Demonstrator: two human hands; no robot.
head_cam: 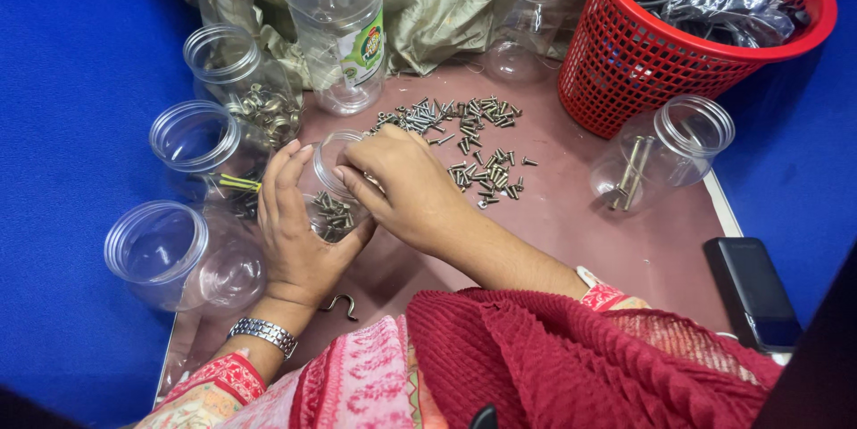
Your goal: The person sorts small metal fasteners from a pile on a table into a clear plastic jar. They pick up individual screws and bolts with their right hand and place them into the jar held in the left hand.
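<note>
Both of our hands are on one small clear jar [328, 201] lying tilted near the middle of the brown table [571, 215]. Our left hand [295, 233] wraps around the jar's side and grips it steady, while our right hand [402, 183] has its fingers pinched together at the jar's mouth; whether they hold a screw we cannot tell, since the fingertips hide it. Inside the jar lies a small heap of dark screws [330, 213]. We judge that we are dropping sorted screws into this jar, and the next move calls for reaching back to the loose pile of screws [469, 139] spread just beyond our right hand and picking out another matching one.

Further out, three open empty-looking jars [192, 139] stand along the left, one jar [665, 157] on the right holds long bolts, and a red basket [643, 58] sits behind it. A metal hook [342, 305] lies near our left wrist.
</note>
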